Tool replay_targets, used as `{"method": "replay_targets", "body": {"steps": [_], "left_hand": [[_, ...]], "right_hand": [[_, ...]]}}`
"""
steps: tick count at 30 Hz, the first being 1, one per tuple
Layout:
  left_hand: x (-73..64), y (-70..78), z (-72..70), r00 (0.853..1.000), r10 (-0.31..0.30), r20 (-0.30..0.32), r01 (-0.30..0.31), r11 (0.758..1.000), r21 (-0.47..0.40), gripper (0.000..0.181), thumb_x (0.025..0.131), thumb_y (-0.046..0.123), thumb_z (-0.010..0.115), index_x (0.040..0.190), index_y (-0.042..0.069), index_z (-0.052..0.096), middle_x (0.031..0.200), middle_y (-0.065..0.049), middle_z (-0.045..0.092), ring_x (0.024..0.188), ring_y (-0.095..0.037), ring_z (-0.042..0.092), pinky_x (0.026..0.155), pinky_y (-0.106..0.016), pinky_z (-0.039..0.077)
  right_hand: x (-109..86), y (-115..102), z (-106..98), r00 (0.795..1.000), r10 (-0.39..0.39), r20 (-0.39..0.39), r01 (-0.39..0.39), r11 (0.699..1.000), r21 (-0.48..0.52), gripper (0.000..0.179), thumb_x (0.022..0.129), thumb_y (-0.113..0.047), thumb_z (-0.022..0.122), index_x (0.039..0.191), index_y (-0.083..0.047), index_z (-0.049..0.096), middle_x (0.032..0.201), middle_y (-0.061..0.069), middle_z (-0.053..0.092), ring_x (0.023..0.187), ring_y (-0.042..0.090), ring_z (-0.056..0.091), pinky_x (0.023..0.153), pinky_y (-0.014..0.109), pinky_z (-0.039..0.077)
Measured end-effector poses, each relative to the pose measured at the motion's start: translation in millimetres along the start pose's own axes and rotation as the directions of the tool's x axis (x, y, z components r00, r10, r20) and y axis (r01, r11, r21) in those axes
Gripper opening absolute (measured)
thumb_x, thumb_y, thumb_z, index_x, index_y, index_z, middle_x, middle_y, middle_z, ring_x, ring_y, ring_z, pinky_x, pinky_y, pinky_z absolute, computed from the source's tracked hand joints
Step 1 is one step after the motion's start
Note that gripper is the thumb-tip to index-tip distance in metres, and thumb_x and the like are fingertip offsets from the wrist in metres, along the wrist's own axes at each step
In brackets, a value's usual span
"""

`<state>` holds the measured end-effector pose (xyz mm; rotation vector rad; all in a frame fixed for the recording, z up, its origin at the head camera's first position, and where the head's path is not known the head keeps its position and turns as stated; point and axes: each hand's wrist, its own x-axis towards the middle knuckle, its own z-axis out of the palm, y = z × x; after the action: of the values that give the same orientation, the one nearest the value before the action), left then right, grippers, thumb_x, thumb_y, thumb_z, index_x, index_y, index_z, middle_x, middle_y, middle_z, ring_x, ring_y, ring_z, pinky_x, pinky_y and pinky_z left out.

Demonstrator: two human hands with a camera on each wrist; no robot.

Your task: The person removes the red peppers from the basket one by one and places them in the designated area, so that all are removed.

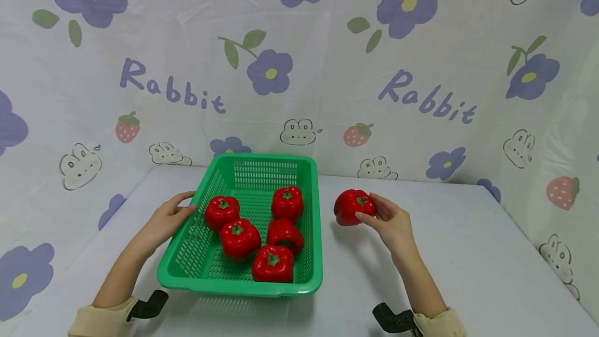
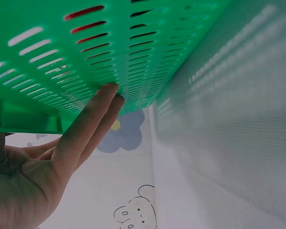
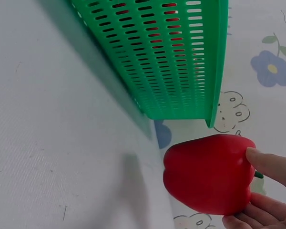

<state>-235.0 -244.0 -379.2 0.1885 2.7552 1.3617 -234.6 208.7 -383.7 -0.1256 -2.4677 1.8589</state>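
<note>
A red bell pepper [image 1: 348, 208] is held in the air by my right hand [image 1: 392, 224], to the right of the green basket [image 1: 320, 233]. Thumb and fingers pinch it at its stem end, as the right wrist view shows with the pepper [image 3: 207, 174] above the table. My left hand [image 1: 167, 220] grips the basket's left rim. In the left wrist view its long fingers [image 2: 88, 126] lie against the slotted outer wall [image 2: 148, 57], and the thumb is mostly hidden by the rim. Several red bell peppers [image 1: 240, 240] sit inside the basket, most with green stems up.
The basket stands on a white-covered table [image 1: 449, 254]. Behind it hangs a white cloth [image 1: 323, 77] printed with purple flowers, rabbits and strawberries. Black wrist mounts [image 1: 148, 305] sit at both sleeves.
</note>
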Motion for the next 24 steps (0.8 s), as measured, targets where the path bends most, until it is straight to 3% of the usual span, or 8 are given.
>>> {"method": "replay_targets", "body": {"steps": [24], "left_hand": [[-1.3,-0.9,-0.5,1.000,0.011,0.007,-0.011,1.000,0.001,0.059,0.105,0.029,0.042,0.151,-0.003,0.025,0.122,-0.034,0.061,0.091,-0.026,0.072,0.075,-0.035,0.060]], "right_hand": [[4.8,19,3,1.000,0.003,-0.020,-0.005,0.998,-0.070,0.062,0.088,-0.007,0.068,0.145,0.000,0.043,0.150,0.021,0.043,0.142,0.035,0.038,0.113,0.043,0.035]]}}
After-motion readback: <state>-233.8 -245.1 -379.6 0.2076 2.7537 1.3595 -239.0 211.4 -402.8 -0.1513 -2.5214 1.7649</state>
